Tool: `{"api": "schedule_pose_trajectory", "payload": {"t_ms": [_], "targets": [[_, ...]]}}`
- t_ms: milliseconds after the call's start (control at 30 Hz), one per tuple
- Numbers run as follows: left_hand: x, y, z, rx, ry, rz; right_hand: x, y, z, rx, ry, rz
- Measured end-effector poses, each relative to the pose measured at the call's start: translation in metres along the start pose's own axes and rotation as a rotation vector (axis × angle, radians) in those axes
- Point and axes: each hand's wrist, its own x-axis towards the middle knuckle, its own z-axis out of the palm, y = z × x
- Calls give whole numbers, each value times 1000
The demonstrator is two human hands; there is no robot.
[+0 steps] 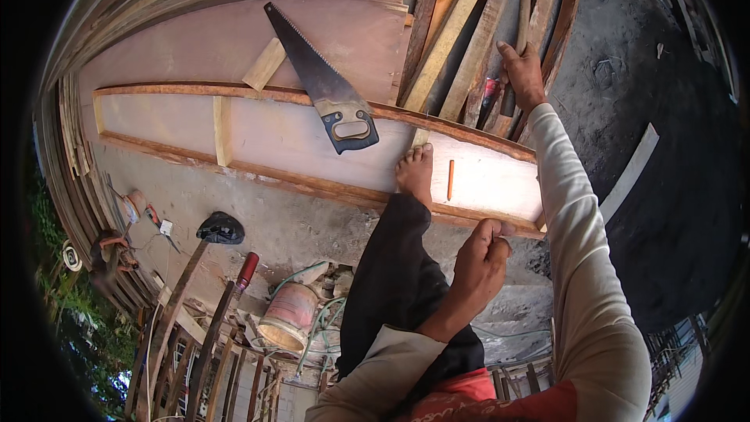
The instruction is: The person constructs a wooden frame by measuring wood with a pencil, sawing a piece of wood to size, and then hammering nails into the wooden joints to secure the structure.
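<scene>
My right hand (522,74) is wrapped round the wooden handle of a hammer (524,16), its metal head pointing away from me above a stack of boards. My left hand (480,273) is closed in a pinch at the near rail of a long, narrow wooden frame (312,185), close to its right end. What those fingers hold, if anything, is too small to make out. A pale panel (293,129) backs the frame. On it lies an orange pencil (451,180), and my bare foot (416,172) presses beside a short crosspiece (420,138).
A handsaw (320,78) lies across the frame's far rail, next to a wood offcut (266,64). Loose boards (469,47) are piled beyond. Nearer me stand a worn bucket (287,316), a green hose (320,320) and a black plastic bag (220,228). A pale strip (630,172) lies right.
</scene>
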Motion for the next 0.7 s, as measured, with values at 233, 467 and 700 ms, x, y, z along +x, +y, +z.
{"api": "schedule_pose_trajectory", "payload": {"t_ms": [233, 467, 700], "targets": [[0, 9, -2, -17, 9, 19, -12, 40, -11, -1102, -685, -33], [6, 12, 10, 12, -55, 13, 5, 74, -3, -127, 194, -44], [5, 5, -4, -53, 44, 64, 11, 37, 0, -623, -317, -33]]}}
